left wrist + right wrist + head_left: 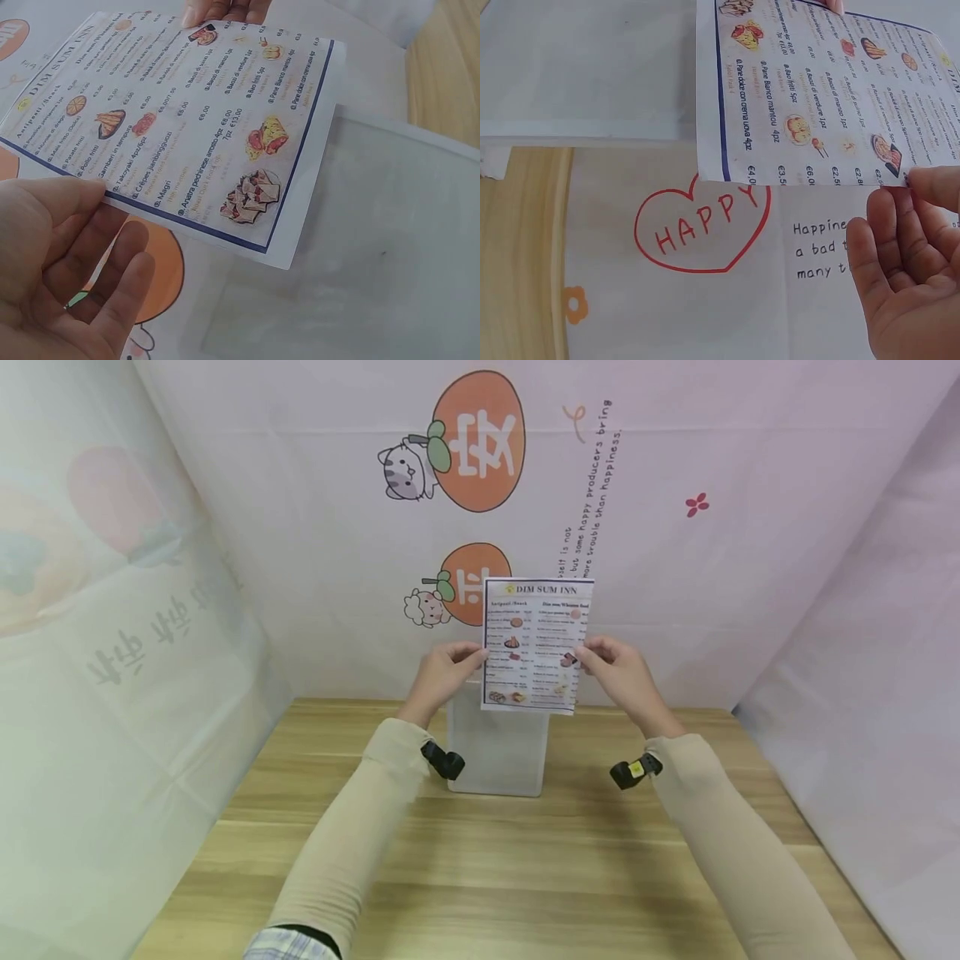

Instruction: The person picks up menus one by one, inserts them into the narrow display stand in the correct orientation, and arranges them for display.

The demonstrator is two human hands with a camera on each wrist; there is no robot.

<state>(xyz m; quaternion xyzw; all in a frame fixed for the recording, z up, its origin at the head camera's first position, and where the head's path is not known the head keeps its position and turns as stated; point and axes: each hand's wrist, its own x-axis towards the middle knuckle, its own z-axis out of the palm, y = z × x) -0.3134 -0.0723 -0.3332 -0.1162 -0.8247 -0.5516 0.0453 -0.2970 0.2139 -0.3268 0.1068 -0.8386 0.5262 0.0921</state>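
Observation:
A printed "DIM SUM INN" menu sheet (536, 643) is held upright in the air, its text facing me. My left hand (447, 672) pinches its left edge between thumb and fingers, and my right hand (618, 677) pinches the right edge at about the same height. Behind and below the menu is a pale translucent flat panel (497, 752) with a light rim, its upper part hidden by the sheet. In the left wrist view the menu's lower corner overlaps this panel (375, 247). From the right wrist, the thumb lies on the menu's printed face (825, 90).
Below is a wood-grain table (480, 877). A white cloth backdrop (322, 568) with cartoon fruit prints and lettering hangs behind it, with cloth walls at the left (97, 735) and right (877, 610). Both wrists carry small black cameras.

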